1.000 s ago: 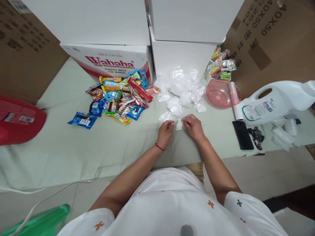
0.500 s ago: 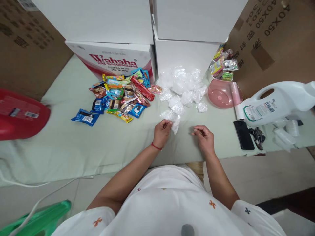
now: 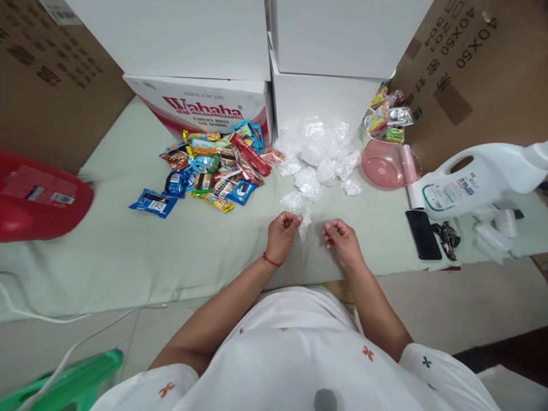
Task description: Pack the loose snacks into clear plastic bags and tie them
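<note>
At left, a red tub (image 3: 38,197) is cut off. By the left hand (image 3: 282,235), a clear bag (image 3: 305,226) is pinched, its edge hidden by fingertips; its long axis is laid near-to-far, its tip pointed near, between the hands. The right hand's (image 3: 342,241) fingers are curled; whether anything is gripped cannot be told.
</note>
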Tool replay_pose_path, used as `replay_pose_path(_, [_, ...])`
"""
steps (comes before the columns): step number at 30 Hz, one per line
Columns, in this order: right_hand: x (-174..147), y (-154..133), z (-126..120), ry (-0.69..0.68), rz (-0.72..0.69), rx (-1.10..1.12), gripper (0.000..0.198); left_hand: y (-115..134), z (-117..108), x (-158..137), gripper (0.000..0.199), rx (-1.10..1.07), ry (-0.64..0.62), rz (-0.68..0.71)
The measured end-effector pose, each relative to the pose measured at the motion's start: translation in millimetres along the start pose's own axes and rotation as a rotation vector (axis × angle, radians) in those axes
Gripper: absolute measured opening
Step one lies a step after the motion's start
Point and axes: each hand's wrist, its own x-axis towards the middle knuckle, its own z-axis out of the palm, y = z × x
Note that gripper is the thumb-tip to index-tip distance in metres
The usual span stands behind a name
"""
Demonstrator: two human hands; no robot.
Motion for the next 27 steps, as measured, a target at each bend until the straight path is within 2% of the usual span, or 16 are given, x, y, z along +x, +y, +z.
replay_pose_path(3, [-6, 4, 10, -0.075, -0.079, -0.204, 0.031, -2, 5, -5, 0.04, -0.011, -0.076, -0.012])
replay_pose_path(5, [-7, 7, 17, -0.025, -0.136, -0.265, 0.026, -4, 8, -8, 0.04, 0.016, -0.092, 0.002])
replay_pose_path(8, [-6, 10, 18, 0.046, -0.126, -0.193, 0.027, -6, 8, -12, 0.041, 0.061, -0.097, 0.04])
replay_pose_path(11, [-9, 11, 13, 0.034, -0.124, -0.135, 0.03, -5, 6, -15, 0.038, 0.11, -0.125, 0.086])
replay_pose_path(13, [-11, 11, 9, 0.021, -0.11, -0.092, 0.035, -2, 6, -17, 0.034, 0.19, -0.145, 0.171])
replay_pose_path(16, [-11, 8, 6, 0.033, -0.015, 0.057, 0.05, 3, 5, -22, 0.031, 0.349, -0.237, 0.384])
replay_pose_path(19, [-5, 4, 1, 0.07, -0.01, 0.095, 0.046, 6, 4, -26, 0.032, 0.429, -0.372, 0.508])
replay_pose_path(21, [0, 3, -1, 0.11, -0.065, 0.06, 0.037, 5, 3, -29, 0.034, 0.444, -0.391, 0.474])
replay_pose_path(24, [1, 2, -2, 0.145, -0.154, -0.01, 0.03, 2, 4, -29, 0.036, 0.409, -0.299, 0.278])
replay_pose_path(27, [-5, 4, 1, 0.088, -0.202, -0.112, 0.028, 0, 8, -25, 0.035, 0.387, -0.238, 0.112])
